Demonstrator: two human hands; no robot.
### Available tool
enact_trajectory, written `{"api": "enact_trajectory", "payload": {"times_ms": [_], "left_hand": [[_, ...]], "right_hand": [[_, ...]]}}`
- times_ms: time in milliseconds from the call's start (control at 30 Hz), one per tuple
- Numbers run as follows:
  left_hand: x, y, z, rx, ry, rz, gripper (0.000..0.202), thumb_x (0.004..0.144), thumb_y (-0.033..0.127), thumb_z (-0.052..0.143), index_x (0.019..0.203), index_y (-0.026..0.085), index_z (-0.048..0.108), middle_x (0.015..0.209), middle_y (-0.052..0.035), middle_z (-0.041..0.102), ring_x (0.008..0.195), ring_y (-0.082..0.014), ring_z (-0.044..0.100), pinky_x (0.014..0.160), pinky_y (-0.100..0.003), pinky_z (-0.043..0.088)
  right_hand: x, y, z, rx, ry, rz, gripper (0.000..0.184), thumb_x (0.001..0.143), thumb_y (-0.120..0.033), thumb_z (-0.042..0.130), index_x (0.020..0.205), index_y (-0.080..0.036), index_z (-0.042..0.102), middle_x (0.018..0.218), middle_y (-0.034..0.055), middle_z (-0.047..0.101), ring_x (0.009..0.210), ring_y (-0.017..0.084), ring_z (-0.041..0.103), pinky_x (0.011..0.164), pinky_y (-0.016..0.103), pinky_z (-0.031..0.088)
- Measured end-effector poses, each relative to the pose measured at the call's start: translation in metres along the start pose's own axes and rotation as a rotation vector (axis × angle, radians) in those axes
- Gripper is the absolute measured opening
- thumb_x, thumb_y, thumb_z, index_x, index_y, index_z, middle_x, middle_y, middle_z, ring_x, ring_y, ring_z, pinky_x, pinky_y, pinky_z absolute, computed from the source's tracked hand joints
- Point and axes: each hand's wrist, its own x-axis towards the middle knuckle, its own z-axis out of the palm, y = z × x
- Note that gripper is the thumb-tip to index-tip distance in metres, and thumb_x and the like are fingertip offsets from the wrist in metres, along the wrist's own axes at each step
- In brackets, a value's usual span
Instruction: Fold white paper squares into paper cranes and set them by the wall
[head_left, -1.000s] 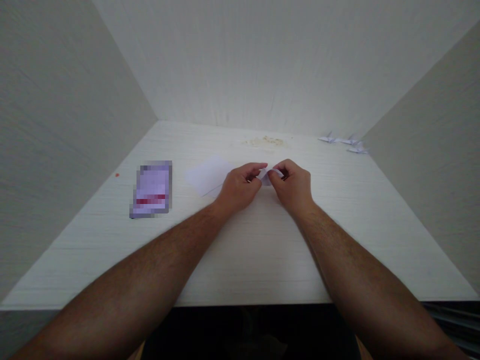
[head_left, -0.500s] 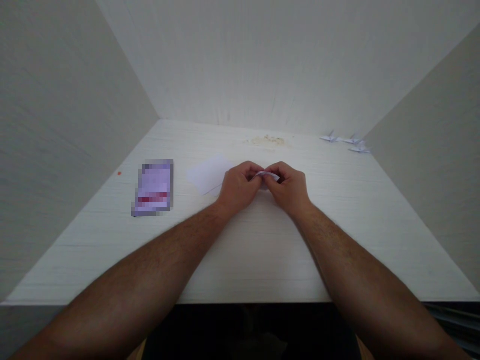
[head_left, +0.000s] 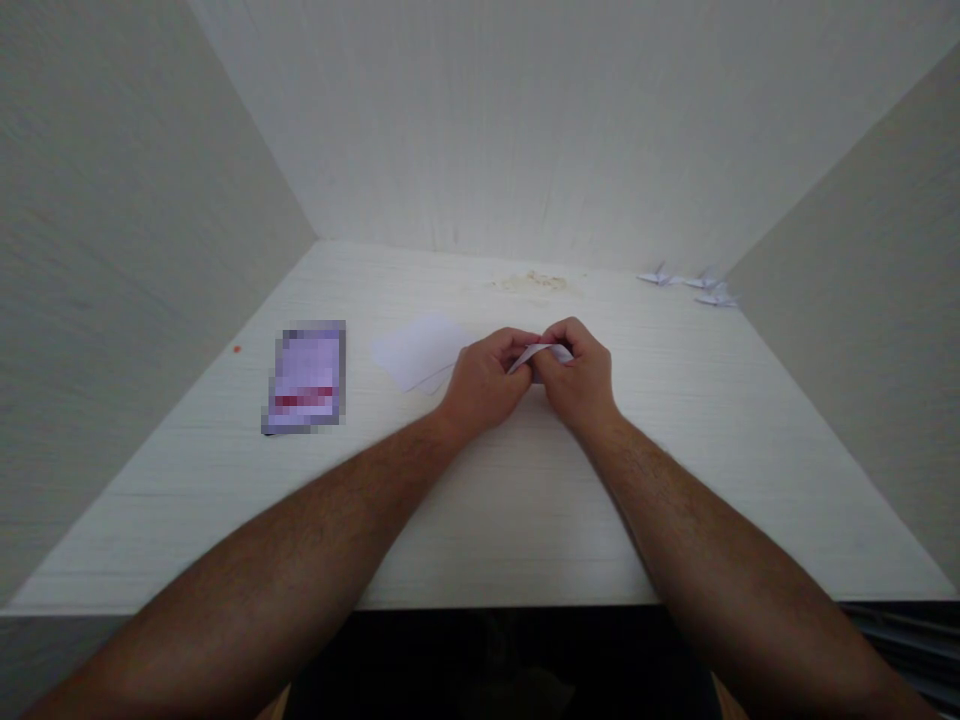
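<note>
My left hand [head_left: 484, 382] and my right hand [head_left: 579, 378] meet at the middle of the white table [head_left: 487, 500], fingers curled. Between them they pinch a small folded piece of white paper [head_left: 541, 353], most of it hidden by the fingers. Just left of my left hand lie a few loose white paper sheets [head_left: 416, 350], flat on the table.
A blurred rectangular pack [head_left: 306, 377] lies at the left. Several small folded paper cranes [head_left: 694, 284] stand at the back right by the wall. A patch of crumbs or stain [head_left: 534, 283] marks the table's far side. White walls close in three sides.
Both hands have drawn closer together and shifted slightly, working the small folded paper between the fingertips. Nothing else on the table moved.
</note>
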Motion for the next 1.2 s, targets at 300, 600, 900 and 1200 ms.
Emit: {"api": "enact_trajectory", "payload": {"times_ms": [300,600,900,1200], "left_hand": [[0.002,0.008,0.001,-0.161,-0.001,-0.098,0.029,0.074,0.01,0.064,0.102,0.016,0.069,0.096,-0.0046,0.078,0.084,-0.0162,0.074,0.079,-0.031,0.063],[0.003,0.009,0.001,-0.164,0.052,-0.14,0.031,0.072,0.007,0.062,0.102,0.015,0.067,0.091,-0.0046,0.077,0.076,-0.0143,0.073,0.075,-0.03,0.063],[0.004,0.006,-0.002,-0.07,0.099,-0.127,0.034,0.071,0.007,0.061,0.103,0.016,0.069,0.089,-0.0035,0.077,0.074,-0.0147,0.072,0.072,-0.03,0.062],[0.014,0.004,-0.013,0.058,0.139,-0.214,0.029,0.069,0.011,0.062,0.094,0.015,0.077,0.086,-0.0053,0.077,0.072,-0.0178,0.072,0.065,-0.029,0.061]], "right_hand": [[0.0,0.005,0.0,0.055,-0.017,-0.038,0.01,0.075,-0.015,0.053,0.077,-0.023,0.059,0.073,-0.0024,0.06,0.066,0.014,0.051,0.062,0.029,0.041],[0.0,0.011,0.0,0.076,0.045,-0.055,0.015,0.077,-0.015,0.052,0.081,-0.023,0.063,0.074,-0.0014,0.062,0.064,0.014,0.053,0.059,0.029,0.041],[0.003,0.018,-0.002,0.151,0.066,0.028,0.017,0.078,-0.017,0.049,0.08,-0.022,0.065,0.073,0.0004,0.063,0.069,0.015,0.058,0.058,0.029,0.044],[0.009,0.015,-0.018,0.134,-0.239,-0.259,0.037,0.067,-0.006,0.056,0.095,-0.026,0.071,0.121,0.0058,0.063,0.097,0.018,0.062,0.062,0.028,0.049]]}}
